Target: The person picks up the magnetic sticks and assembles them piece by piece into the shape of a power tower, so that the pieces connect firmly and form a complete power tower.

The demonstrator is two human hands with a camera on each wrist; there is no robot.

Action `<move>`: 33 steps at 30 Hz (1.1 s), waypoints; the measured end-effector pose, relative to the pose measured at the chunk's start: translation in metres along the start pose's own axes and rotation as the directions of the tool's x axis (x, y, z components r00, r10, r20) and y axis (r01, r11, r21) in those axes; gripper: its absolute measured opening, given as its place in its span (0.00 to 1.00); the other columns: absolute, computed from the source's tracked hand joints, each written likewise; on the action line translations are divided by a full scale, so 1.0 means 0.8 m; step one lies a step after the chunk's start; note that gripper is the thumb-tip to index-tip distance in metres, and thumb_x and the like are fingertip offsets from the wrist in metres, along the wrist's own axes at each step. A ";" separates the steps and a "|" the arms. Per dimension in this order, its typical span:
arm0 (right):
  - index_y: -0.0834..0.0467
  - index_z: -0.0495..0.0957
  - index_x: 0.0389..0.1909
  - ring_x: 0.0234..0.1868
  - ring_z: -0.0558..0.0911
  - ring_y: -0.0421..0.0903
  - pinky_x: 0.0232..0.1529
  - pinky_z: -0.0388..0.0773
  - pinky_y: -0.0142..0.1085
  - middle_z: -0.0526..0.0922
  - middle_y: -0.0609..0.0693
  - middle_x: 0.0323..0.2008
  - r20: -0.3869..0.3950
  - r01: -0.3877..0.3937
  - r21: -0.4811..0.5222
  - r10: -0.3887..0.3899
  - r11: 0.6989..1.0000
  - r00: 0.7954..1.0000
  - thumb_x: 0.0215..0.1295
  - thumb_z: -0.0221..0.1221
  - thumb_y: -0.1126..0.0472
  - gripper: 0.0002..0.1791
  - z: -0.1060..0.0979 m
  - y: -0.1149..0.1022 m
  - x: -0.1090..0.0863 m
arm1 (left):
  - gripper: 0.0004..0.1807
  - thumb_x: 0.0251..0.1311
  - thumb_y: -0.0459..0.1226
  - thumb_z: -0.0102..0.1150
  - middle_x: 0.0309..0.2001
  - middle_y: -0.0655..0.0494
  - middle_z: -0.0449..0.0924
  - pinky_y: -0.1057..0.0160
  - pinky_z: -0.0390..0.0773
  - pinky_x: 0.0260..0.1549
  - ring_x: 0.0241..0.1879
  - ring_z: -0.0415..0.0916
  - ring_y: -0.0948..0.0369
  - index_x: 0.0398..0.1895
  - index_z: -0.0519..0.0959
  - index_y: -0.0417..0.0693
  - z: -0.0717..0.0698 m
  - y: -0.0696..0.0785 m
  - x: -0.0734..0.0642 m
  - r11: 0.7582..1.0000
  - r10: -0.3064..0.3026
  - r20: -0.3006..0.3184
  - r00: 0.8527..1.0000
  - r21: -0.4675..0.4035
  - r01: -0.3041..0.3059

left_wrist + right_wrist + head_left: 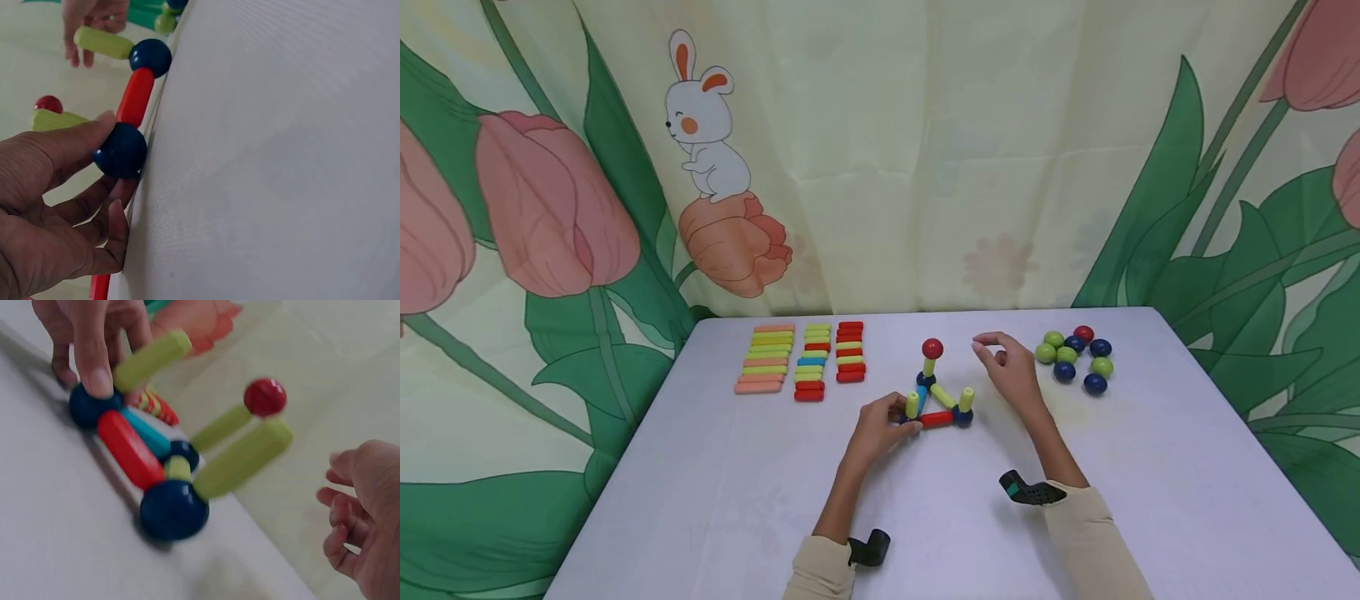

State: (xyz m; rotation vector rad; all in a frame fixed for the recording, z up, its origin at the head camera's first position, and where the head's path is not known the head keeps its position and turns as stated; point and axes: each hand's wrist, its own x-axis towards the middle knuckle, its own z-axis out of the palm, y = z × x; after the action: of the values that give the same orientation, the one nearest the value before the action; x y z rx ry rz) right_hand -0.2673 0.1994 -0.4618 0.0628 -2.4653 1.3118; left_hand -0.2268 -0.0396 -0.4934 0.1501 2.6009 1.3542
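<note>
A small frame of sticks and balls stands on the table, with a triangular base of a red stick (936,419), a blue stick (922,399) and a yellow-green stick (942,396). Dark blue balls join its corners, and a yellow-green stick rises from each. One upright carries a red ball (932,349). My left hand (880,427) grips the left corner's dark blue ball (122,151) between thumb and fingers. To the right of the frame, my right hand (1011,372) hovers with loosely bent fingers and nothing visible in it.
Three columns of colored sticks (767,360) lie at the back left of the white table (715,492). Several loose green, dark blue and red balls (1064,372) are grouped at the back right, beyond my right hand. A printed curtain (925,167) hangs behind the table.
</note>
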 end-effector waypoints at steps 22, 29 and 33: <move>0.66 0.63 0.67 0.45 0.76 0.73 0.41 0.76 0.62 0.60 0.73 0.63 -0.199 -0.350 -0.458 0.289 0.817 0.936 0.71 0.52 0.58 0.28 -0.051 0.069 -0.039 | 0.24 0.57 0.38 0.68 0.49 0.51 0.80 0.53 0.79 0.53 0.52 0.75 0.55 0.58 0.78 0.49 -0.011 -0.007 -0.006 0.996 0.072 0.235 0.969 0.033 -0.082; 0.62 0.69 0.64 0.53 0.74 0.72 0.47 0.74 0.65 0.69 0.72 0.56 -0.176 -0.302 -0.441 0.249 0.845 0.953 0.71 0.53 0.59 0.23 -0.051 0.074 -0.043 | 0.24 0.56 0.41 0.70 0.36 0.57 0.77 0.66 0.78 0.36 0.40 0.73 0.61 0.58 0.79 0.50 -0.008 -0.008 -0.006 0.988 0.120 0.245 0.962 0.067 -0.140; 0.62 0.70 0.64 0.56 0.73 0.70 0.50 0.73 0.65 0.71 0.72 0.56 -0.141 -0.276 -0.426 0.238 0.862 0.961 0.71 0.55 0.58 0.23 -0.051 0.074 -0.045 | 0.26 0.60 0.43 0.66 0.37 0.58 0.78 0.68 0.77 0.38 0.40 0.73 0.62 0.62 0.76 0.50 -0.015 -0.010 -0.008 0.983 0.154 0.309 0.939 0.045 -0.176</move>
State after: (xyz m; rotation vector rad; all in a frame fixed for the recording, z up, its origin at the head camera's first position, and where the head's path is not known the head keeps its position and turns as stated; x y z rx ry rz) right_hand -0.2341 0.2620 -0.4995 -0.4404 -2.7008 0.7857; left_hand -0.2232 -0.0549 -0.4927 0.5556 2.4189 1.1777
